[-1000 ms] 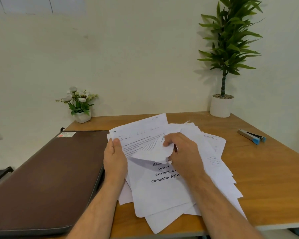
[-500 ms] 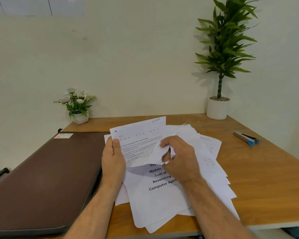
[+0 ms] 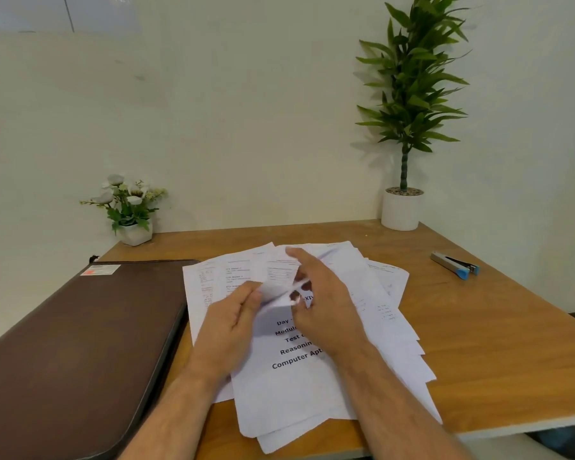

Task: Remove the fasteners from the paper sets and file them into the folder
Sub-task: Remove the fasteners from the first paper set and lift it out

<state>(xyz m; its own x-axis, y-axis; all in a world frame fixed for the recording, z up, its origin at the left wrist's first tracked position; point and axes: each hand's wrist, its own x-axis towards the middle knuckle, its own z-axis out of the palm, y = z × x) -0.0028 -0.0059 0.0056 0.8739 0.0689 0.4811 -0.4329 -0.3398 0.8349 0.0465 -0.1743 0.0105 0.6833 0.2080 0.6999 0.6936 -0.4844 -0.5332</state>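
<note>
The papers (image 3: 299,353) lie in a loose, fanned heap on the wooden bench (image 3: 498,343), just right of the closed brown folder (image 3: 80,353), their left edge touching its side. The top sheet carries bold printed lines. A curled corner of the top set (image 3: 276,293) is lifted above the heap between both hands. The left hand (image 3: 233,323) pinches that corner with thumb and fingers (image 3: 254,295) narrowed on the paper; half a second ago this hand held the sheet's left edge farther up, and the printed page it raised then now lies flat at the back of the heap. The right hand (image 3: 326,303) reaches over the corner from the right, blurred, its forefinger stretched toward the far sheets and the other fingers curled by the paper; whether they hold it cannot be told. Earlier that hand was bunched tight on the corner.

A stapler (image 3: 455,265) with blue tips lies well apart on the right. A small flower pot (image 3: 130,210) stands at the back left corner, a tall potted plant (image 3: 405,127) at the back right.
</note>
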